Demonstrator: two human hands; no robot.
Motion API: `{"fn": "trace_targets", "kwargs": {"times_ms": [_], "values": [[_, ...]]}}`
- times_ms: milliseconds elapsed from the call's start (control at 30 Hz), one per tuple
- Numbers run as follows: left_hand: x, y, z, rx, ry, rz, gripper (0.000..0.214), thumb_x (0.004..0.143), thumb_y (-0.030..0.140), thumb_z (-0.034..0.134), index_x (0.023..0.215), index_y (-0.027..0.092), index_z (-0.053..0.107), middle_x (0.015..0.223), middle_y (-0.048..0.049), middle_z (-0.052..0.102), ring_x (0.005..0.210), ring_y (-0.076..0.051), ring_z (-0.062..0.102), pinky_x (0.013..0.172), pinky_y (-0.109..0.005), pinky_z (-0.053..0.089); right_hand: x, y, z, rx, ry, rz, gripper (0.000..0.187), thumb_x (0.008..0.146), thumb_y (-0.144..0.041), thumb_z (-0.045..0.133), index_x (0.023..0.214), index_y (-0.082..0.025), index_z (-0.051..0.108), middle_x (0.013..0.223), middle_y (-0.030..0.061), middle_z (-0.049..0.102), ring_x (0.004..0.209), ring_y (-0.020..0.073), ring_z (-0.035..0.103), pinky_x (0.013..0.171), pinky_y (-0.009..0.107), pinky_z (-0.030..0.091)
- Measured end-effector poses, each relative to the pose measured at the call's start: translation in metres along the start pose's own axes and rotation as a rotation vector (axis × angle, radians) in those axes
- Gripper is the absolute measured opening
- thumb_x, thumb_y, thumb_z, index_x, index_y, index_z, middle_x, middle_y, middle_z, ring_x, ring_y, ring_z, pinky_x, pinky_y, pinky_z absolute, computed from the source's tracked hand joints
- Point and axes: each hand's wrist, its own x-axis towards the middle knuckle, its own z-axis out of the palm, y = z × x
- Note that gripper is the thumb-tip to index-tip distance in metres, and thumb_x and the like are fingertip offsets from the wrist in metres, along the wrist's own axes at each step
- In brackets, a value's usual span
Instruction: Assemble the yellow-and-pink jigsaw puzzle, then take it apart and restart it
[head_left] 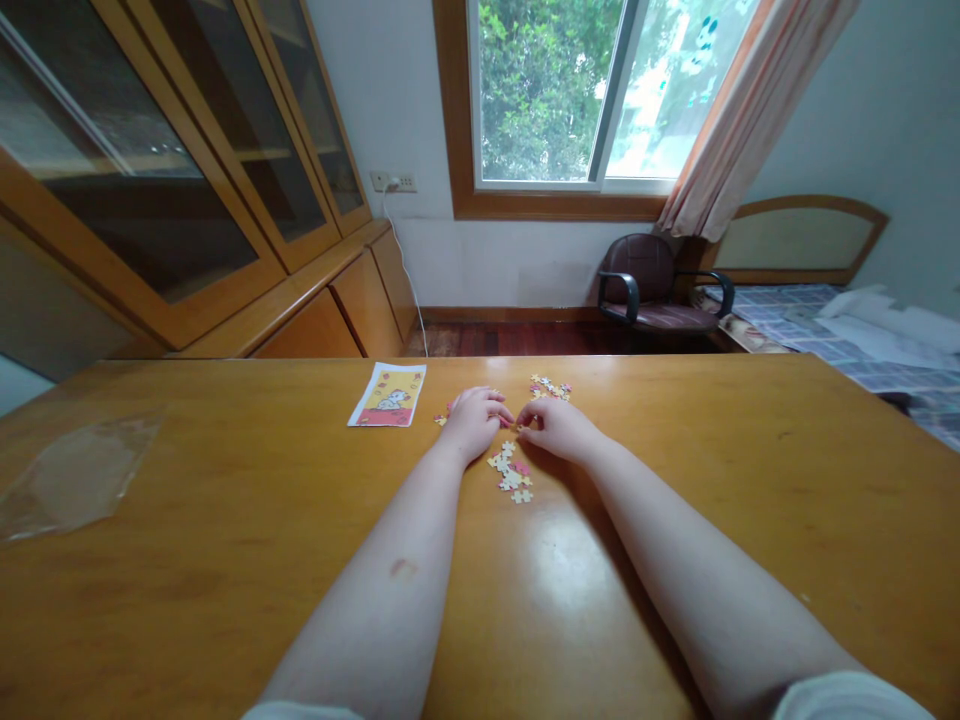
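Both my hands rest on a wooden table (pixel 225 500), fingertips almost meeting. My left hand (pixel 474 417) is curled, its fingers pinched on a small puzzle piece. My right hand (pixel 556 424) is likewise pinched on a small piece right beside it. Several loose jigsaw pieces (pixel 511 473) lie just in front of my wrists. Another small heap of pieces (pixel 550 387) sits beyond my right hand. A picture card (pixel 388 394) with a red and yellow drawing lies to the left of my left hand.
A clear plastic bag (pixel 75 475) lies at the table's left edge. Wooden cabinets (pixel 187 200) with glass doors line the left wall. A dark armchair (pixel 660 285) stands under the window, and a bed (pixel 862 340) is at the right.
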Motion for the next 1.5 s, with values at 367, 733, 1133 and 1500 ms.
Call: {"fn": "trace_targets", "kwargs": {"times_ms": [367,733,1133,1500], "values": [[0.000,-0.002,0.003,0.080,-0.003,-0.034,0.033,0.078,0.012,0.052,0.076,0.032,0.078,0.119,0.0035,0.068,0.124,-0.023,0.048,0.112,-0.046,0.028,-0.004,-0.012,0.004,-0.083,-0.239,-0.135,0.022,0.081,-0.024,0.062,0.099,-0.024,0.075,0.084,0.0018,0.074,0.071,0.0153,0.063,0.069,0.023,0.043],[0.002,-0.004,0.001,0.052,0.051,-0.022,0.032,0.076,0.011,0.051,0.078,0.029,0.079,0.114,-0.0003,0.070,0.116,-0.023,0.053,0.106,-0.040,0.037,0.002,-0.001,0.001,-0.009,-0.090,0.105,0.019,0.081,-0.037,0.066,0.085,-0.021,0.076,0.077,0.0029,0.072,0.073,0.0159,0.062,0.065,0.023,0.041],[0.001,-0.006,0.004,0.029,0.047,0.011,0.032,0.076,0.011,0.052,0.081,0.029,0.078,0.115,0.0002,0.069,0.117,-0.023,0.053,0.107,-0.040,0.037,0.000,-0.005,0.008,-0.043,-0.040,0.060,0.020,0.070,-0.031,0.076,0.077,-0.020,0.062,0.070,-0.0011,0.063,0.065,0.0129,0.053,0.058,0.022,0.033],[-0.003,0.001,0.002,0.060,-0.017,0.064,0.017,0.078,0.026,0.062,0.086,0.027,0.077,0.113,-0.0017,0.070,0.120,-0.024,0.051,0.108,-0.042,0.034,-0.004,-0.011,0.009,0.040,-0.101,-0.109,0.008,0.081,-0.028,0.064,0.081,-0.020,0.067,0.072,-0.0006,0.067,0.065,0.0119,0.056,0.061,0.022,0.036]]}}
